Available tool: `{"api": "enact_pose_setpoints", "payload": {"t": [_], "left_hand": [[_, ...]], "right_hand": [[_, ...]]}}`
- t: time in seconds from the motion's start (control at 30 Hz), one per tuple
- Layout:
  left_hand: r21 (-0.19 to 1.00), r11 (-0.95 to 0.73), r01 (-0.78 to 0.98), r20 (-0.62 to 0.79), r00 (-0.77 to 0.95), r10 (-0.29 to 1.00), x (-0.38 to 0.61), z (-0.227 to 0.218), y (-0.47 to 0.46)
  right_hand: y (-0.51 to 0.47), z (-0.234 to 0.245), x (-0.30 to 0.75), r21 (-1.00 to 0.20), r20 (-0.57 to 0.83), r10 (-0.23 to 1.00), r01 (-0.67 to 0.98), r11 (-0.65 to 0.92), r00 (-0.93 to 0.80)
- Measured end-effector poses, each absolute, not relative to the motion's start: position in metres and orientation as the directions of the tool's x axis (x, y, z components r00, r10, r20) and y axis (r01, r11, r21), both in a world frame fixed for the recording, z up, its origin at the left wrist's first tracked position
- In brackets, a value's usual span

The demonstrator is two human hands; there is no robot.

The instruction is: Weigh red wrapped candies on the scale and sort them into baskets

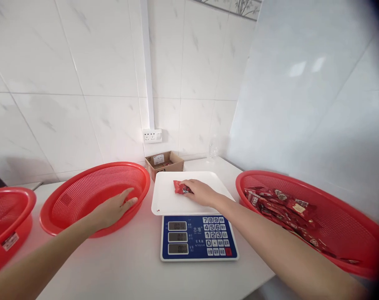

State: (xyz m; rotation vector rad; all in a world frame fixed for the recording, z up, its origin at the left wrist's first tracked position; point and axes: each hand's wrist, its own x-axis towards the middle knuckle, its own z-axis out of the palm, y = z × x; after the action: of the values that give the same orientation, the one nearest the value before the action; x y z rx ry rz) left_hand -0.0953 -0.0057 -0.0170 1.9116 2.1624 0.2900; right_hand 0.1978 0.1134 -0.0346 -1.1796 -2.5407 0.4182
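Observation:
My right hand (202, 191) is over the white pan (164, 202) of a digital scale, its fingers closed on a small red snack packet (178, 187). Part of the packet is hidden under the fingers. Below the pan, the scale's blue keypad panel (199, 238) shows three small displays. My left hand (114, 208) reaches over the near right rim of a red plastic basket (83, 177), fingers spread and holding nothing. No packets show in the visible part of that basket.
To the right, another red basket (358, 225) holds many red packets (283, 206). A third red basket (13, 221) is at the left edge. Behind the scale are an open cardboard box (164, 166) and a clear plastic bottle (212, 149). A wall socket (152, 136) sits above the table.

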Motion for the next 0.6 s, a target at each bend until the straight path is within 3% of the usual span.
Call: {"api": "enact_pose_setpoints", "payload": {"t": [0.13, 0.27, 0.47, 0.6], "left_hand": [[0.225, 0.068, 0.972, -0.104, -0.046, 0.994, -0.081, -0.02, -0.022], [0.131, 0.034, 0.991, -0.127, -0.017, 0.992, -0.071, -0.026, -0.029], [0.034, 0.015, 0.999, -0.127, -0.01, 0.992, -0.067, -0.028, -0.029], [-0.003, 0.037, 0.999, -0.095, -0.037, 0.995, -0.069, -0.03, -0.031]], "right_hand": [[0.112, -0.028, 0.195, -0.402, 0.171, 0.844, 0.746, 0.531, -0.509], [0.109, -0.011, 0.163, -0.513, 0.212, 0.854, 0.69, 0.511, -0.475], [0.095, 0.016, 0.078, -0.651, 0.276, 0.739, 0.446, 0.614, -0.615], [0.079, 0.022, 0.055, -0.675, 0.18, 0.622, 0.364, 0.642, -0.762]]}}
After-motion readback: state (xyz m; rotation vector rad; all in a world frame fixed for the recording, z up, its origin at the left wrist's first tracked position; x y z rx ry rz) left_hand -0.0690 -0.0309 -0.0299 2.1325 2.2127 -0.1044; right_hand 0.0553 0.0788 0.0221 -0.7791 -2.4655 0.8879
